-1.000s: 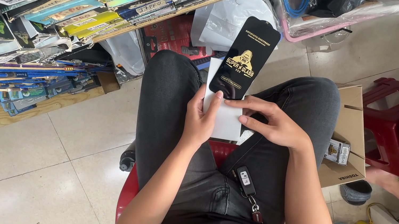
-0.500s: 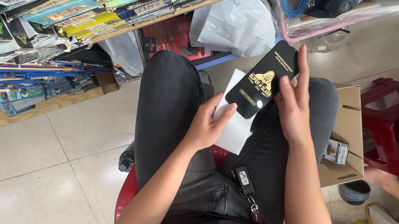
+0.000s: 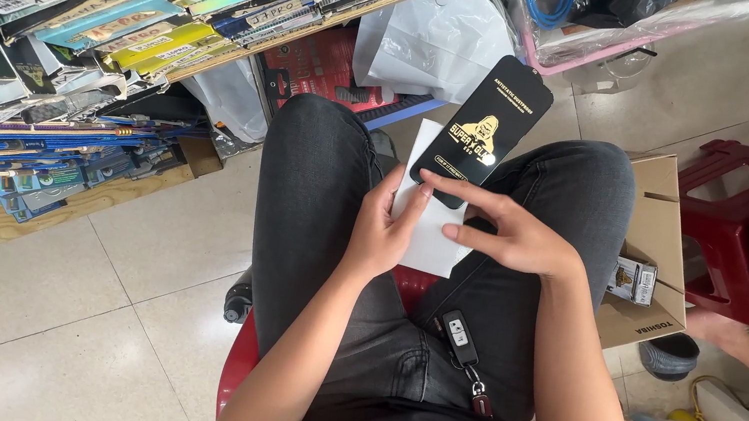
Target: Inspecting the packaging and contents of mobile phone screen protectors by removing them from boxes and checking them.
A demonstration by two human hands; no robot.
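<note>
Black glossy phone-shaped card (image 3: pixel 484 125) w/ gold print sits above our lap, between the knees, tilted up to the right. Our right hand (image 3: pixel 517 237) pinches its lower end w/ thumb and forefinger, other fingers loosely spread. Our left hand (image 3: pixel 384 227) grips the left edge of a white sleeve (image 3: pixel 426 234) lying partly under the card, fingers curled round it. Both rest over our black jeans. Car key fob (image 3: pixel 458 336) hangs at the hip. Cardboard box (image 3: pixel 654 237) sits just beside our right thigh; red stool (image 3: pixel 734 215) beyond it.
</note>
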